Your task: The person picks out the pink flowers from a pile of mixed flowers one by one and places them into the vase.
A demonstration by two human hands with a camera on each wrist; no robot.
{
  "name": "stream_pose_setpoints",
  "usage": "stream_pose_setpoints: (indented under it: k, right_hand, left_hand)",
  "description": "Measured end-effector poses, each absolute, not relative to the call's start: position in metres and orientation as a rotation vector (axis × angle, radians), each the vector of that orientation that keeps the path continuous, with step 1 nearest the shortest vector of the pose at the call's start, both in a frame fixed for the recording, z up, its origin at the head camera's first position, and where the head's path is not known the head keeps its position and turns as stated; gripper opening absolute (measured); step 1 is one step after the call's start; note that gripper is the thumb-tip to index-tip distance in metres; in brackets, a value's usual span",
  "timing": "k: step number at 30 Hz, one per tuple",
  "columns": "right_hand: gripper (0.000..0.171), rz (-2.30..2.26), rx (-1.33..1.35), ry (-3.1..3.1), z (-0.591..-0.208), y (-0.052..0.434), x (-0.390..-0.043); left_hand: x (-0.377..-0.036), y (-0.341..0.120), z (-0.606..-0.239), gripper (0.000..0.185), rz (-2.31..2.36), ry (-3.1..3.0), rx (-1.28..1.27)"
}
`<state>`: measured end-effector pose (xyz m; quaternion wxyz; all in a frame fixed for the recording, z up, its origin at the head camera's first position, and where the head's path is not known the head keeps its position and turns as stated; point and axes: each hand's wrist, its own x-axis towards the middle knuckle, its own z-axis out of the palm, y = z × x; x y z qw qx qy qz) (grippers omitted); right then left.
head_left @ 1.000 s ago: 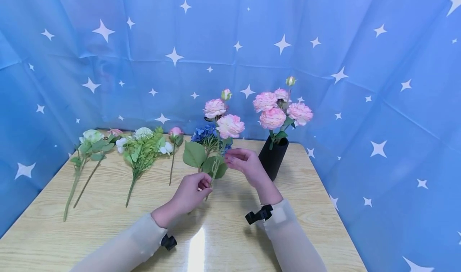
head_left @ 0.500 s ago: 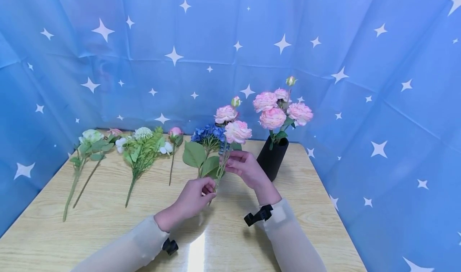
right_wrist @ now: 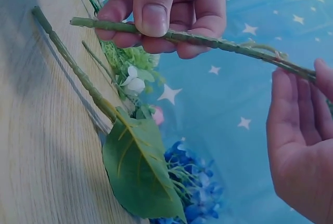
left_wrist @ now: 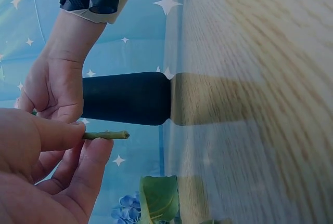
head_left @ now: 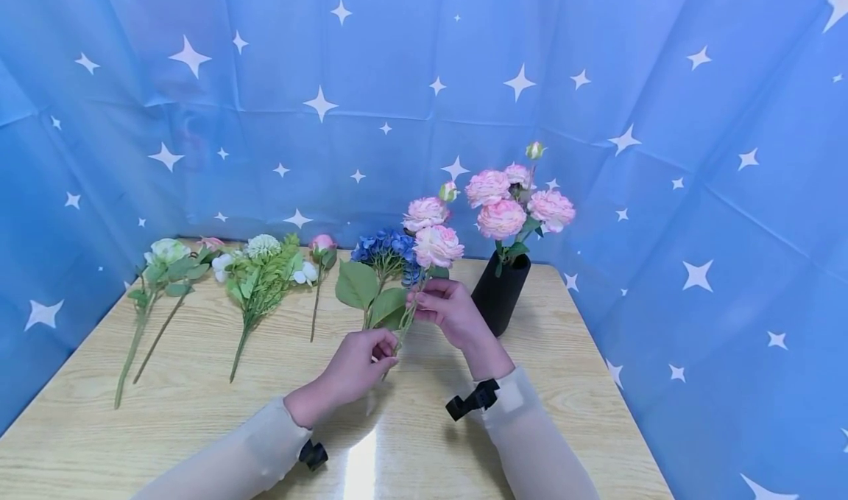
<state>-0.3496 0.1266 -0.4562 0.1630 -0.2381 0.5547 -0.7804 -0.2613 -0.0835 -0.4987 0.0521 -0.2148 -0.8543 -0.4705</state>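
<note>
Pink flower spray (head_left: 437,247), held near-upright above the worktop (head_left: 563,412). Fingers of the left hand (head_left: 354,364) pinch its stem (right_wrist: 210,42) near the lower end; those of the right hand (head_left: 453,314) grasp it higher, below the blooms. Behind: blue hydrangea (head_left: 386,248), lying. Right: black vase (head_left: 502,295) with similar flowers. Far left: green-and-white bunch (head_left: 265,286). Background: starred blue cloth (head_left: 265,43).

Left hand (head_left: 352,362), as I see it remotely: thumb and fingers pinching. Right hand (head_left: 456,314): likewise pinching, nearer the surface's (head_left: 576,389) far edge. Both forearms (head_left: 228,448): sleeved, angled inward.
</note>
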Motion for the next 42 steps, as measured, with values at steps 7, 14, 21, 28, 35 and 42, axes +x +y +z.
stream_pose_setpoints:
  k: [7, 14, 21, 28, 35, 42]
  right_hand:
    - [0.02, -2.276, -0.668, 1.568, -0.459, 0.126, -0.349]
    - [0.007, -2.291, -0.717, 1.6, -0.46, 0.125, -0.348]
    - [0.025, -2.265, -0.814, 1.698, -0.456, 0.123, -0.345]
    - [0.036, -2.276, -0.766, 1.846, -0.446, 0.12, -0.339]
    - [0.034, -2.279, -0.778, 1.913, -0.44, 0.122, -0.335]
    - [0.028, -2.3, -0.811, 1.935, -0.437, 0.124, -0.336]
  left_hand:
    - [-0.262, -0.083, -0.501, 0.011, -1.407, -2.607, -0.64]
    - [-0.263, -0.083, -0.504, 0.012, -1.406, -2.597, -0.632]
    - [-0.263, -0.083, -0.501, 0.012, -1.436, -2.596, -0.602]
    - [-0.262, -0.084, -0.5, 0.012, -1.502, -2.587, -0.623]
    - [-0.263, -0.084, -0.501, 0.012, -1.505, -2.595, -0.626]
    - [-0.264, -0.084, -0.501, 0.011, -1.526, -2.593, -0.602]
